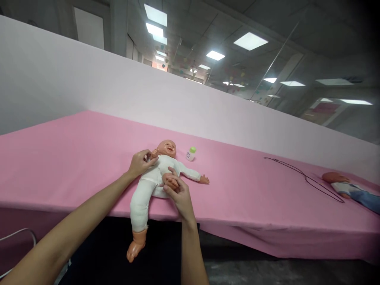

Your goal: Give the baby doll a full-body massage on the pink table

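Observation:
A baby doll in a white suit lies on its back on the pink-covered table, with one leg hanging over the front edge. My left hand is closed on the doll's arm near its small hand, beside the head. My right hand grips the doll's other foot, which is bent up over its belly. The doll's far arm stretches out to the right, resting on the cloth. Just beyond the doll's shoulder stands a small bottle with a green cap.
A second doll in blue lies at the far right. Near it a thin black cord loops over the cloth. A white partition runs along the table's back. A white cable hangs at lower left.

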`<act>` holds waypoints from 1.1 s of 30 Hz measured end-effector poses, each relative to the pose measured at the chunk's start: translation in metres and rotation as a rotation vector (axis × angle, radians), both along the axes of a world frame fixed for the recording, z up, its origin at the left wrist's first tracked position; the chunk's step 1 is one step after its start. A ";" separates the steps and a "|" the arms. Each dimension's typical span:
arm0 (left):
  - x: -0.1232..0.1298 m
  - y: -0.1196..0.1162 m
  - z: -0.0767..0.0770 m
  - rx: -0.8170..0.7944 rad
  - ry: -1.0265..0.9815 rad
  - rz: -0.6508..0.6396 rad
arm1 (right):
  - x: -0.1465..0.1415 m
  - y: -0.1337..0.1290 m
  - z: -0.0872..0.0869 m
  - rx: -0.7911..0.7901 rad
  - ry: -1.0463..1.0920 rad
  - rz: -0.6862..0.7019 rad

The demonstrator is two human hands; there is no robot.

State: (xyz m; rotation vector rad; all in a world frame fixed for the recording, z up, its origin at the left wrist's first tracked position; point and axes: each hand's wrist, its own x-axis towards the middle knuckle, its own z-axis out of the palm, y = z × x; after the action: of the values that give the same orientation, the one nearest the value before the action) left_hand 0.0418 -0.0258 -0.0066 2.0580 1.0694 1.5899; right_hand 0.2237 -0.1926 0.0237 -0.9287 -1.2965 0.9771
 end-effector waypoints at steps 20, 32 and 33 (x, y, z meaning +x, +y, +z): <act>0.002 -0.007 0.001 0.032 0.092 0.044 | 0.003 -0.009 -0.012 0.013 -0.059 -0.125; -0.018 0.036 -0.010 -0.522 -0.687 0.359 | 0.047 -0.118 0.054 -0.058 -0.718 0.380; -0.020 0.036 -0.010 -0.555 -0.716 0.372 | 0.049 -0.120 0.054 -0.063 -0.745 0.409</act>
State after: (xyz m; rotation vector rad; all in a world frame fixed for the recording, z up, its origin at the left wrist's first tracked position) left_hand 0.0220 0.0104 -0.0169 0.8599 1.4195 1.7207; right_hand 0.2723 -0.3129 0.0774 -1.1560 -2.1550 1.0190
